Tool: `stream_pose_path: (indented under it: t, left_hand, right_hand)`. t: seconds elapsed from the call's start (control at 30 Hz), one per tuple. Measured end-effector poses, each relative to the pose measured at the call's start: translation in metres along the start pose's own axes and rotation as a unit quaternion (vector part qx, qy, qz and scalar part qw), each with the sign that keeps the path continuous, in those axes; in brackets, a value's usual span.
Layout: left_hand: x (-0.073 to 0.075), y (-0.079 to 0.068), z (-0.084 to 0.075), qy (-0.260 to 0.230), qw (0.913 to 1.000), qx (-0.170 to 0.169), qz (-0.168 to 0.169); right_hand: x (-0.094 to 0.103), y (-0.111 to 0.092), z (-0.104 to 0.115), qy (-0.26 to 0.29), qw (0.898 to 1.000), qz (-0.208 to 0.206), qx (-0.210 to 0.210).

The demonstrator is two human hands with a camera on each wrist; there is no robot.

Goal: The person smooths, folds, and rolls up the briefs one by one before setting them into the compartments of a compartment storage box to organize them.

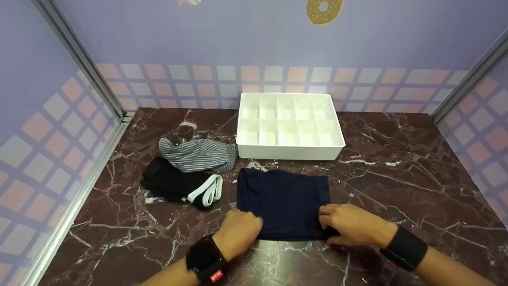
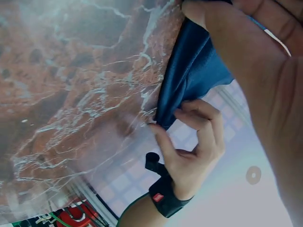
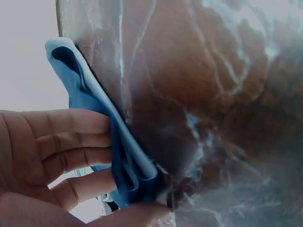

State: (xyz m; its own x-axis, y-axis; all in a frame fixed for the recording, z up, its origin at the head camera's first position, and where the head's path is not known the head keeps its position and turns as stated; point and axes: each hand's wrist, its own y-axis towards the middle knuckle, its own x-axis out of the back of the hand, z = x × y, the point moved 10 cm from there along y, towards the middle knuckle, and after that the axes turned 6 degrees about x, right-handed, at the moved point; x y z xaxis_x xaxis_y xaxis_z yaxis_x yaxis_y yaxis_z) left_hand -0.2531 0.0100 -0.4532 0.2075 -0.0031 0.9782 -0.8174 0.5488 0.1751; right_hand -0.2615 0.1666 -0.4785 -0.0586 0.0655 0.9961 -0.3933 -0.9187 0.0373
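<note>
A folded navy garment (image 1: 285, 202) lies flat on the marble-patterned table, with a band along its right edge. My left hand (image 1: 240, 230) grips its near left corner; up close in the left wrist view, the thumb (image 2: 222, 28) presses at the dark blue cloth (image 2: 189, 61). At the near right corner, my right hand (image 1: 353, 224) holds the edge between curled fingers and thumb. The right wrist view shows these fingers (image 3: 80, 142) against the layered, folded end of the garment (image 3: 94, 99), the thumb low beside it.
Beyond the garment stands a white box (image 1: 291, 153) divided into several compartments. To the left lie a grey striped cloth (image 1: 202, 153) and a black garment with a white band (image 1: 170, 180), close together. Patterned walls (image 1: 222, 39) border the table at the back and sides.
</note>
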Motion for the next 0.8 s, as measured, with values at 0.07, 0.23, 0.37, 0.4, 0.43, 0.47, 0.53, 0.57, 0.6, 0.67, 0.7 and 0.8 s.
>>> stream_pose_path:
  t: [0.07,0.23,0.37,0.4,0.43,0.47,0.53,0.57,0.6,0.67,0.7,0.8]
  left_hand:
    - [-0.001,-0.001,-0.002,-0.003,1.0000,-0.005,0.004]
    - [-0.006,-0.001,-0.002,-0.017,0.9994,-0.006,0.030]
    - [-0.005,0.000,-0.003,-0.020,0.9987,-0.010,0.045]
    - [-0.005,0.000,-0.004,-0.021,0.9984,-0.012,0.051]
    - [-0.006,-0.001,-0.004,-0.021,0.9980,-0.014,0.058]
    - [-0.006,-0.001,-0.005,-0.020,0.9976,-0.017,0.064]
    - [-0.007,-0.001,-0.006,-0.021,0.9964,-0.022,0.079]
    - [-0.007,-0.001,-0.007,-0.023,0.9957,-0.024,0.086]
    - [-0.008,-0.001,-0.007,-0.027,0.9948,-0.026,0.094]
    - [-0.008,-0.001,-0.007,-0.040,0.9927,-0.026,0.110]
    - [-0.007,-0.001,-0.006,-0.050,0.9915,-0.024,0.118]
    - [-0.006,0.001,-0.002,-0.074,0.9875,-0.016,0.138]
  right_hand:
    - [0.002,0.000,0.002,-0.008,1.000,0.002,0.003]
    - [0.007,0.005,0.010,-0.047,0.999,-0.002,0.028]
    - [0.009,0.004,0.017,-0.063,0.996,-0.018,0.057]
    - [0.009,0.003,0.019,-0.064,0.996,-0.021,0.063]
    - [0.009,0.002,0.021,-0.063,0.995,-0.024,0.068]
    - [0.010,0.001,0.022,-0.063,0.995,-0.029,0.072]
    - [0.012,-0.001,0.024,-0.059,0.995,-0.038,0.076]
    - [0.012,-0.003,0.025,-0.056,0.995,-0.042,0.076]
    - [0.014,-0.004,0.026,-0.051,0.995,-0.047,0.076]
    - [0.017,-0.005,0.027,-0.032,0.995,-0.054,0.072]
    - [0.018,-0.006,0.026,-0.020,0.996,-0.055,0.069]
    - [0.021,-0.006,0.023,0.016,0.998,-0.049,0.047]
